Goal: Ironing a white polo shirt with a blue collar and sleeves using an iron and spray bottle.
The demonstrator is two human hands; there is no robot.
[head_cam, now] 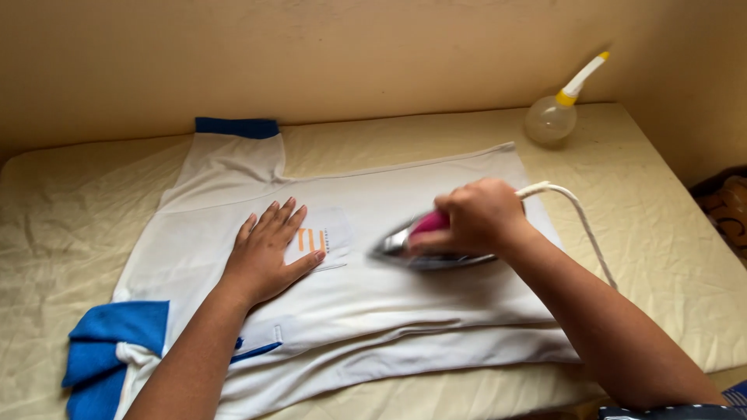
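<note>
At frame centre, the left hand [268, 253] lies flat and released on the white shirt [405, 311], pinning it taut, while the right hand [476, 218] clenches the iron [405, 247], pressing rightward fabric.

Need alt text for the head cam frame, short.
A person's right hand grips a pink-handled iron on a white shirt with blue trim, while the left hand lies flat on it. The shirt is spread on a cream sheet; a clear spray bottle stands behind.
</note>
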